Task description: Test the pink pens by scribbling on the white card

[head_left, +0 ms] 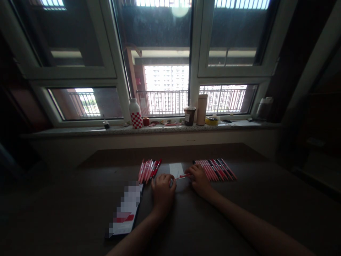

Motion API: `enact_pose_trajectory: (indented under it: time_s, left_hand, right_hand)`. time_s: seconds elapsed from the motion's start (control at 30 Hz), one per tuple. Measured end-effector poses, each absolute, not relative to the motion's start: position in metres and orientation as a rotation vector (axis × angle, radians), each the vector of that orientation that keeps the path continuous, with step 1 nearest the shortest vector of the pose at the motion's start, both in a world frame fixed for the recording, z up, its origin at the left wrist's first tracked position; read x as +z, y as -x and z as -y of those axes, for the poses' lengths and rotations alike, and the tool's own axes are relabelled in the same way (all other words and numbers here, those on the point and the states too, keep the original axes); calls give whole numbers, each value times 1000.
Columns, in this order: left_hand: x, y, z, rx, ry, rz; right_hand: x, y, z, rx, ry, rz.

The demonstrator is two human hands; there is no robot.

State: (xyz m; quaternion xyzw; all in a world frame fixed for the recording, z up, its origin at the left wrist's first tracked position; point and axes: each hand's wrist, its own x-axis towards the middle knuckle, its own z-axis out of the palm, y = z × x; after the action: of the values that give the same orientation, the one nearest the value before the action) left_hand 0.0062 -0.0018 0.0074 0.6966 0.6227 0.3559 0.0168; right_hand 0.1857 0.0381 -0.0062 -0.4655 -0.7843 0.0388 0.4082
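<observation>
A slim red-and-white pen lies slantwise between my two hands. At its right end, the fingers of my right hand are closed on it. My left hand has thumb and fingers curled together at the pen's thin left end, and the exact grip there is partly hidden. Just behind the pen is a white paper sheet on the table. Several red, pink and dark pens lie side by side beyond my left hand. Another row of pens is spread to the right of my right hand.
A dark-edged flat case, partly blurred out, lies left of my left forearm on the brown table. Along the windowsill stand a checkered bottle, a drink cup, a tan cylinder and yellow tape.
</observation>
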Motion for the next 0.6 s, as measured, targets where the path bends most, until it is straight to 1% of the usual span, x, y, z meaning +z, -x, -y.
enact_pose_trajectory:
  time_s: [0.6]
  left_hand:
    - [10,-7,2,1108,-2156,-1876]
  right_hand:
    - [-3,-184,-34,64,1175,2042]
